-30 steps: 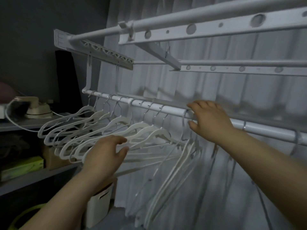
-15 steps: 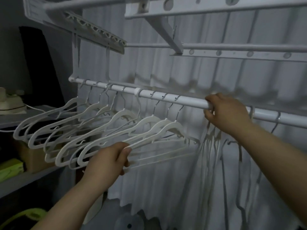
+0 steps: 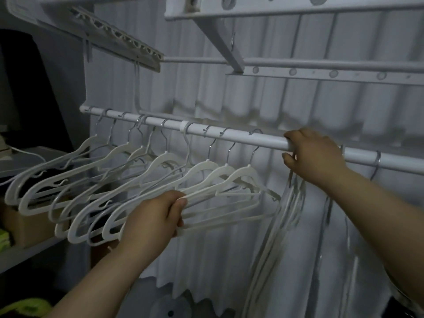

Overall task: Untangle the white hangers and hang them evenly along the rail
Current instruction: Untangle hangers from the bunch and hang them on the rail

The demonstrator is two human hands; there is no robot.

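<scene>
Several white hangers (image 3: 206,165) on rail (image 3: 263,141), L hand (image 3: 150,218) pinching some, R hand (image 3: 316,157) gripping rail, curtain (image 3: 298,106) behind

Dim, bluish, grainy view; soft motion blur, perhaps wide-angle bending at edges.

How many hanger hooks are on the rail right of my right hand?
2: near hook beside the right hand, far hook farther along. More may hide under the hand.
</scene>
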